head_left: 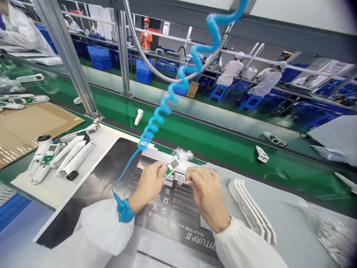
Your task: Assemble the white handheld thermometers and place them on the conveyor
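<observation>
My left hand (149, 182) grips a small green circuit board with a display (173, 163), tilted up above the printed sheet. A blue wrist strap (124, 208) circles that wrist, tied to a coiled blue cord (156, 121). To the right, my right hand (205, 190) has its thumb and fingers pinched together; whatever is between them is too small to name. Both hands hover over a dark printed cardboard sheet (178, 223). Just behind the board lies some crumpled clear plastic (182, 153). Beyond my right hand rest several long white plastic shells (253, 212), side by side.
White handheld device parts (75, 158), some with green boards, lie at left beside brown cardboard (30, 126). A green conveyor belt (200, 139) carries scattered white parts behind the bench. Metal posts (65, 56) rise at left. Clear plastic bags (331, 230) sit at far right.
</observation>
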{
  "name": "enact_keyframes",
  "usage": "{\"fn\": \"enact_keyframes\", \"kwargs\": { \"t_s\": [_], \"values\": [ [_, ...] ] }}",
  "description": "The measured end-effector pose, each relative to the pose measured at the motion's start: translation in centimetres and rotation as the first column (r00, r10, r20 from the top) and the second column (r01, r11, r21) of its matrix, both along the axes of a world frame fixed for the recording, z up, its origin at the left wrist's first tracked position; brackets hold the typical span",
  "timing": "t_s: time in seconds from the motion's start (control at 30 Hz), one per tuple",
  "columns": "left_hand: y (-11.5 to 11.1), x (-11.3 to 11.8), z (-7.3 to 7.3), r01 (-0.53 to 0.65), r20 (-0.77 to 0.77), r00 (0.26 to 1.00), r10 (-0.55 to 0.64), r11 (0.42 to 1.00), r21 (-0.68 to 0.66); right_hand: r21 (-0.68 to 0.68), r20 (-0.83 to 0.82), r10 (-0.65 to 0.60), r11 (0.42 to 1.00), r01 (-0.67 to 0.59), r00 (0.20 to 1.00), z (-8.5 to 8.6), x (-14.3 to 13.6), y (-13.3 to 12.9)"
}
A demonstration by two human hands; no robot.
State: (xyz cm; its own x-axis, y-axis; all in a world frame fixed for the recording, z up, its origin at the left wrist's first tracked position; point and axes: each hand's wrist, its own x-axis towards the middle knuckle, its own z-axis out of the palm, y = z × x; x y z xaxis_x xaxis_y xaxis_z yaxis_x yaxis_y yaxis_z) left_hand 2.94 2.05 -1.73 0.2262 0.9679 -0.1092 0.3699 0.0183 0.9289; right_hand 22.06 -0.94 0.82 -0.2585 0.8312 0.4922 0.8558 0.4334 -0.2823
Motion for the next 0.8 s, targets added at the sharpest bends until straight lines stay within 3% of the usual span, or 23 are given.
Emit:
{"fn": "enact_keyframes", "kwargs": {
  "t_s": [0.07,0.13,0.23,0.3,0.37,0.47,0.67,0.8],
  "values": [
    [0.5,-0.7,-1.1,-0.075,0.082,0.993,0.081,0.995,-0.072,-0.164,-0.092,-0.117,0.981,0.100,0.989,-0.8,0.4,2.8],
    [0.4,-1.2,-1.6,-0.078,0.142,0.985,0.093,0.991,-0.108,-0.309,-0.058,-0.316,0.908,0.284,0.947,-1.8,0.9,6.4],
    [-0.4,-1.6,-1.1,-0.060,0.189,0.978,0.087,0.988,-0.143,-0.361,0.054,-0.449,0.824,0.437,0.892,-3.4,1.4,10.8],
    [-1.0,-2.1,-0.4,-0.060,0.193,0.977,0.090,0.986,-0.157,-0.345,0.099,-0.471,0.810,0.474,0.877,-4.2,2.0,11.6],
    [-1.4,-2.9,0.1,-0.057,0.170,0.982,0.085,0.985,-0.164,-0.327,0.118,-0.462,0.818,0.473,0.879,-4.4,3.2,10.6],
    [-1.7,-4.3,-0.2,-0.027,0.115,0.992,0.051,0.980,-0.199,-0.321,0.115,-0.451,0.826,0.462,0.885,-3.4,7.1,6.8],
    [-2.4,-4.2,-0.7,0.043,0.105,0.994,-0.021,0.977,-0.211,-0.322,0.169,-0.615,0.705,0.632,0.771,-1.0,17.8,-2.1],
    [-2.9,-2.7,0.0,0.085,0.114,0.992,-0.061,0.971,-0.223,-0.274,0.246,-0.602,0.709,0.650,0.760,-2.2,18.1,-6.4]
  ]
}}
